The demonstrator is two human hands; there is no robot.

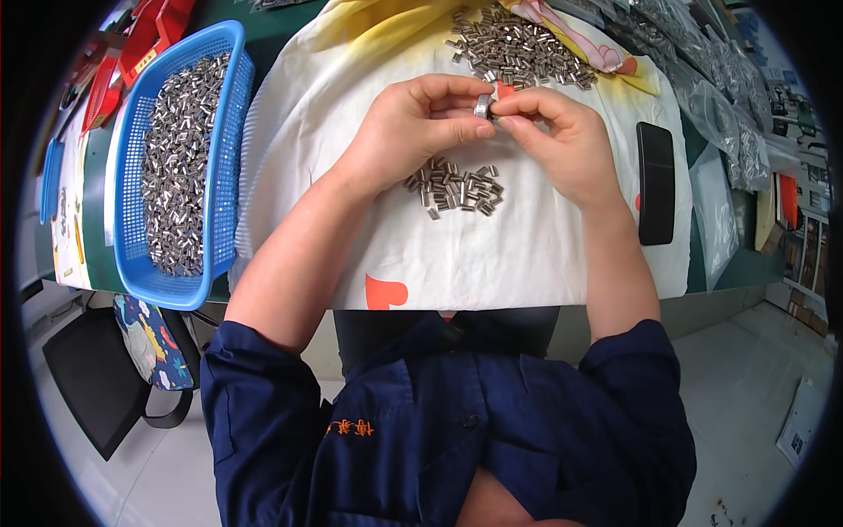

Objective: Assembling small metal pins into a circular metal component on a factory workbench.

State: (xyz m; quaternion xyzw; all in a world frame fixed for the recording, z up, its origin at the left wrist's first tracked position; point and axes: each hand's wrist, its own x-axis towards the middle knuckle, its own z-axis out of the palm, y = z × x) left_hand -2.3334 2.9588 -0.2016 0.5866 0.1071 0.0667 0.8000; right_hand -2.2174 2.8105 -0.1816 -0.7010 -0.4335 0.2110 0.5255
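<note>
Over the white cloth, my left hand (406,123) pinches a small, shiny metal ring (482,106) between thumb and fingers. My right hand (566,140) meets it from the other side, thumb and forefinger closed right against the ring. What lies between those right fingertips, if anything, is too small and covered to make out. Just below the hands lies a small loose pile of short metal cylinders (458,190). A larger heap of similar metal cylinders (520,51) sits beyond the hands, at the far side of the cloth.
A blue plastic basket (230,167) full of small metal cylinders stands to the left. A black phone-like slab (655,183) lies on the cloth's right part. Clear plastic bags (716,88) crowd the right edge; red bins (158,35) stand far left. A chair (97,373) is below left.
</note>
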